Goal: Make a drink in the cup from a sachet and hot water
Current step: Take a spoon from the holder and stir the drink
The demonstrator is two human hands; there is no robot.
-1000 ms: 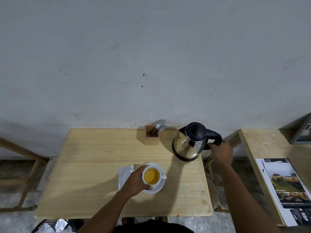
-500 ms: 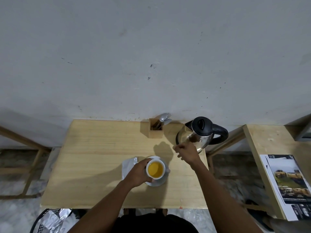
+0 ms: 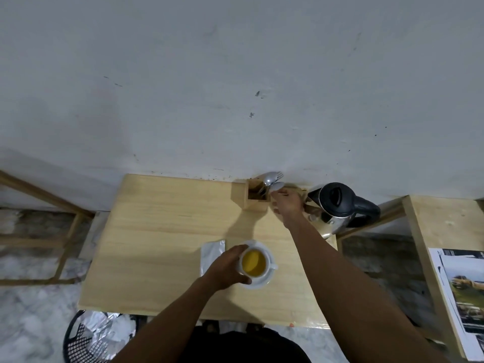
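A white cup (image 3: pixel 255 263) full of yellow drink stands on a white saucer (image 3: pixel 262 282) near the front of the wooden table (image 3: pixel 167 231). My left hand (image 3: pixel 226 268) is wrapped around the cup's left side. A silver sachet (image 3: pixel 212 255) lies flat just left of the saucer. My right hand (image 3: pixel 285 203) is stretched to the wooden cutlery holder (image 3: pixel 252 196) at the back edge, fingers closed around a spoon (image 3: pixel 277 186) that stands in it. A steel kettle with a black lid (image 3: pixel 334 203) stands at the back right corner.
Another spoon and a fork (image 3: pixel 272 176) stick out of the holder against the wall. A second wooden table (image 3: pixel 419 221) with a printed sheet (image 3: pixel 463 292) stands to the right. A black basket with foil waste (image 3: pixel 89 334) sits on the floor at front left.
My right hand left the kettle handle and moved left across the table to the cutlery holder, where it closed on a spoon. My left hand stayed on the cup.
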